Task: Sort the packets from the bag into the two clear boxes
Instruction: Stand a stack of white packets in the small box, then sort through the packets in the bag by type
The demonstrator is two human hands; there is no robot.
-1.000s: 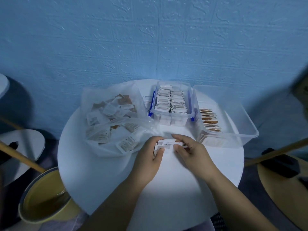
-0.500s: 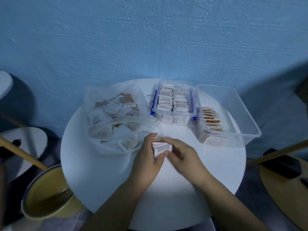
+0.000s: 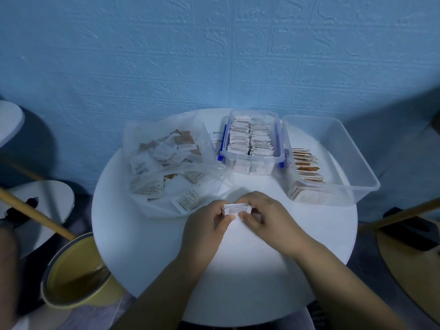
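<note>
While your left hand (image 3: pixel 209 225) and right hand (image 3: pixel 264 217) both pinch the small stack of white packets (image 3: pixel 237 208) over the table (image 3: pixel 238 270), square its edges before slotting it into the middle box (image 3: pixel 250 157).

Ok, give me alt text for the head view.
The left hand and right hand hold a stack of white packets over a round white table. Behind lie a clear bag of mixed packets at left, a small clear box full of white packets in the middle, and a larger clear box with brown packets at right.
</note>
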